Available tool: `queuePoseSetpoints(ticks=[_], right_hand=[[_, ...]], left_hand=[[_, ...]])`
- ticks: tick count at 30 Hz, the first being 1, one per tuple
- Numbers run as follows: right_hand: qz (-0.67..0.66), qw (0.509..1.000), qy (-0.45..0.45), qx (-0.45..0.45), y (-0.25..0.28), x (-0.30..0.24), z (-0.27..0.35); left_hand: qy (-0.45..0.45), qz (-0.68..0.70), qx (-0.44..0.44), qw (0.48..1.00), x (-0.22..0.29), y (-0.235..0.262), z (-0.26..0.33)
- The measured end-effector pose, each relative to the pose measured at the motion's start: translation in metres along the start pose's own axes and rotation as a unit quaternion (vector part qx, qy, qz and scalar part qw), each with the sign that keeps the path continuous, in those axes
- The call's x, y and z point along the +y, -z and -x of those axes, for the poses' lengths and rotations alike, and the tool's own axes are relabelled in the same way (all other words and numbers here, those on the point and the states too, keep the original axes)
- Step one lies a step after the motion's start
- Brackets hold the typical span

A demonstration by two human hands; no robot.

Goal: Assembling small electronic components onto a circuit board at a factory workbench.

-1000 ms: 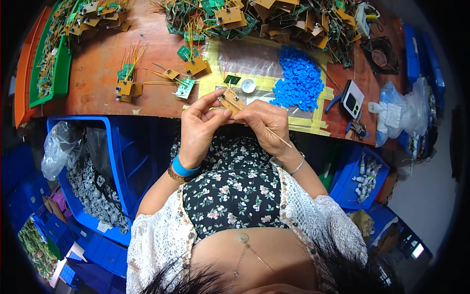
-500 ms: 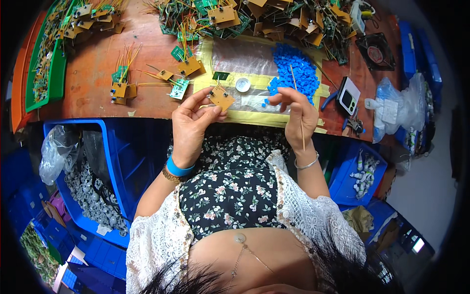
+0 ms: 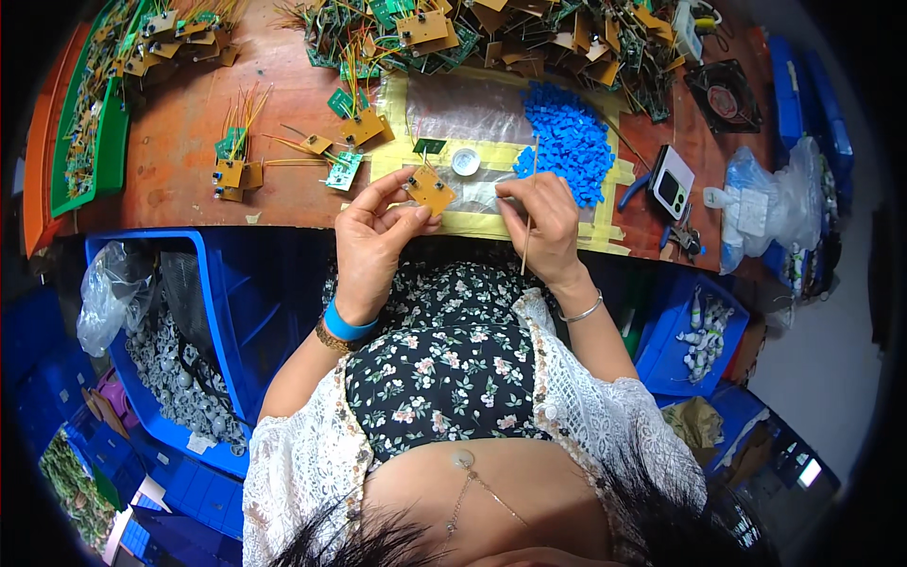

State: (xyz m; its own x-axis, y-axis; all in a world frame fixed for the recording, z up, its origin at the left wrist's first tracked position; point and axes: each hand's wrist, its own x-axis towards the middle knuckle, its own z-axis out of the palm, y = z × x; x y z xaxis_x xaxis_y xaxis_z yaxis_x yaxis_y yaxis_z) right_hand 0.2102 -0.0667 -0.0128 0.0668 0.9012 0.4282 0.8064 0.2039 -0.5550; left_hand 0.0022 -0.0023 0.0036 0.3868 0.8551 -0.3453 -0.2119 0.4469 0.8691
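My left hand [image 3: 373, 241] pinches a small tan circuit board [image 3: 431, 189] by its near edge, just above the table's front rim. My right hand [image 3: 540, 217] grips a thin wooden stick [image 3: 529, 203] that stands nearly upright, its top end reaching the heap of small blue plastic parts [image 3: 567, 142]. Between the two hands lies a clear sheet taped down with yellow tape [image 3: 491, 222]. A small white round cap [image 3: 466, 162] sits on that sheet, just beyond the board.
Piles of circuit boards with wires [image 3: 491, 28] line the far side of the wooden table [image 3: 179, 170]. A green tray [image 3: 94, 142] of boards is at left. A small digital scale [image 3: 672, 184], black fan [image 3: 723, 94] and plastic bag [image 3: 770, 208] lie at right. Blue bins [image 3: 227, 312] stand below.
My right hand left the board, swung out to the blue parts with the stick, then came back nearer. My left hand kept the board and lowered it slightly.
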Motion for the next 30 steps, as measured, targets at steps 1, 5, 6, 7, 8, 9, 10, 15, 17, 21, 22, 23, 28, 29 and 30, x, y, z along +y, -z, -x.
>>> queuePoseSetpoints(ticks=[1,5,6,7,8,9,10,15,17,21,22,23,28,29,30], right_hand=[[-0.001,1.000,0.001,0.000,0.001,-0.006,-0.005],[-0.124,0.991,-0.029,0.052,0.000,-0.038,-0.026],[-0.150,0.987,-0.018,0.049,-0.004,-0.043,-0.030],[-0.147,0.988,-0.018,0.045,-0.010,-0.045,-0.031],[-0.146,0.988,-0.017,0.046,-0.013,-0.046,-0.032],[-0.128,0.991,-0.021,0.044,-0.015,-0.047,-0.034],[-0.112,0.993,-0.024,0.041,-0.017,-0.048,-0.034],[-0.106,0.992,-0.050,0.035,-0.022,-0.050,-0.035],[-0.135,0.989,-0.047,0.031,-0.021,-0.050,-0.034],[-0.107,0.993,-0.032,0.028,-0.024,-0.048,-0.031],[-0.099,0.994,-0.025,0.037,-0.026,-0.048,-0.030],[-0.091,0.995,-0.019,0.046,-0.027,-0.048,-0.030],[-0.103,0.993,-0.017,0.056,-0.029,-0.050,-0.031],[-0.107,0.993,-0.012,0.058,-0.029,-0.050,-0.032],[-0.107,0.993,-0.012,0.058,-0.029,-0.050,-0.032]], left_hand=[[-0.001,0.000,0.001,1.000,0.000,-0.001,0.000],[-0.010,-0.006,-0.021,1.000,-0.003,-0.004,0.001],[-0.011,-0.002,-0.031,0.999,-0.003,-0.005,0.002],[-0.012,-0.002,-0.031,0.999,-0.003,-0.005,0.001],[-0.006,0.005,-0.039,0.999,-0.003,-0.006,0.001],[0.000,0.013,-0.046,0.999,-0.003,-0.007,0.001],[-0.001,0.013,-0.044,0.999,-0.003,-0.006,0.001],[0.002,0.029,-0.046,0.999,-0.005,-0.004,0.001],[0.005,0.029,-0.046,0.999,-0.004,-0.003,0.000],[0.003,0.023,-0.045,0.999,-0.007,-0.001,0.000],[0.003,0.024,-0.045,0.999,-0.006,-0.001,0.000],[0.003,0.030,-0.047,0.998,-0.006,-0.002,-0.001],[0.021,0.026,-0.058,0.998,-0.003,-0.001,0.000],[0.013,0.028,-0.055,0.998,-0.003,-0.002,0.000],[0.006,0.030,-0.052,0.998,-0.003,-0.002,0.000]])
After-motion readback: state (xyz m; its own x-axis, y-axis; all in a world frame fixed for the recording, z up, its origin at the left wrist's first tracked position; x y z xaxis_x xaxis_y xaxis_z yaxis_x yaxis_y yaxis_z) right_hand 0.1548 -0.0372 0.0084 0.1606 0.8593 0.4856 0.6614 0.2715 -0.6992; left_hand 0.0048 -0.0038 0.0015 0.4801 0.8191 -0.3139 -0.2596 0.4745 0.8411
